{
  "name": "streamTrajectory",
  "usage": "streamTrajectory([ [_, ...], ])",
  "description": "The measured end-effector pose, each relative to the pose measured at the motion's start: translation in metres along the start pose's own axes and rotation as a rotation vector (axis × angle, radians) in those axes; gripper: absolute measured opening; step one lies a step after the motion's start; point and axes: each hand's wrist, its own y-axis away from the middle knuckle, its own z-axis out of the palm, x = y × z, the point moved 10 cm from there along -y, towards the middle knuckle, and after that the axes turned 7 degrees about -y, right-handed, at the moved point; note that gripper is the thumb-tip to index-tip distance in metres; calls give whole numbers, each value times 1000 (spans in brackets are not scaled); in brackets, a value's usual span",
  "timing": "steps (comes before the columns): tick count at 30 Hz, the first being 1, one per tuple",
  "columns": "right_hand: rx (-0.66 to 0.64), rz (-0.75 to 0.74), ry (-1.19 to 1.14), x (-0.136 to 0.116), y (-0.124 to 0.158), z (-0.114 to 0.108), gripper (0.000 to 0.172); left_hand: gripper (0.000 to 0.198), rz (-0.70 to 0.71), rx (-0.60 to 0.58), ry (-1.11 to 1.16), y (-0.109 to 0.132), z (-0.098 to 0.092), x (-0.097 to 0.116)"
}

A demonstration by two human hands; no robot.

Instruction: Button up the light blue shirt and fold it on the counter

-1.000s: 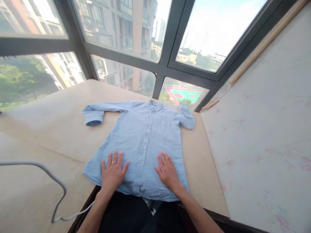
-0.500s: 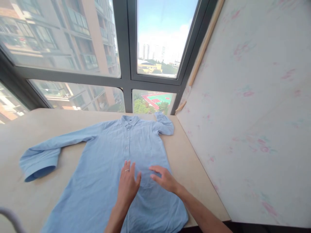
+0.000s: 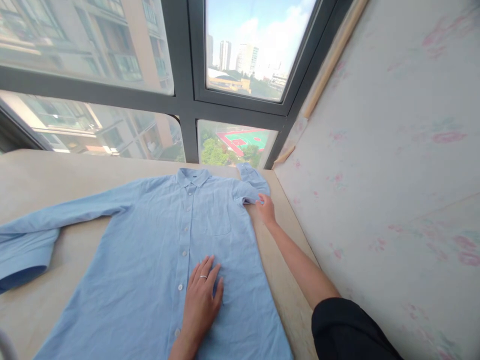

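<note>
A light blue button-up shirt (image 3: 150, 250) lies front side up, its collar toward the window. My left hand (image 3: 204, 292), with a ring on one finger, rests flat on the shirt's front just right of the button row, fingers stretched out. Over at the folded sleeve (image 3: 252, 189) on the right, my right hand (image 3: 265, 206) has its fingers closed at the lower edge of the cloth. The fingertips are partly hidden there. The other sleeve (image 3: 71, 210) stretches out to the left, its cuff end folded back.
The shirt lies on a pale board surface (image 3: 86, 167) under a dark-framed window (image 3: 183, 85). A wall with flowered paper (image 3: 382, 165) rises close along the right side. At the lower left edge, part of a grey curved object (image 3: 5, 345) shows.
My right hand has moved forward and right from above the shirt's middle to the right sleeve, closing there. My left hand has come down flat onto the shirt. The view has shifted closer.
</note>
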Motion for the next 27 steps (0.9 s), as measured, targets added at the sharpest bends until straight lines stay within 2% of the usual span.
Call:
streamTrajectory([
  [5, 68, 52, 74, 25, -10, -1, 46, 30, 6, -15, 1, -1, 1, 0],
  [9, 54, 135, 149, 45, -19, -3, 45, 32, -12, -56, 21, 0, 4, -2],
  [11, 28, 152, 167, 52, -25, -5, 37, 33, -45, -93, 35, 0, 7, -5],
  [14, -25, 129, 165, 51, -34, -8, 15, 34, -89, -130, 51, 1, 11, -9],
  [15, -36, 114, 161, 48, -35, -10, 12, 34, -99, -135, 56, 1, 11, -9],
  [18, -20, 59, 138, 28, -35, -17, 20, 34, -121, -131, 71, 1, 12, -12],
  [21, 21, -90, 91, -11, -26, -21, 27, 33, -132, -133, 76, 2, 13, -13],
  [24, -50, -261, 100, -48, -10, -7, 25, 34, -137, -148, 65, 2, 15, -13],
  [27, -210, -277, 191, -54, 5, 18, 19, 34, -154, -178, 42, -5, 13, -12],
])
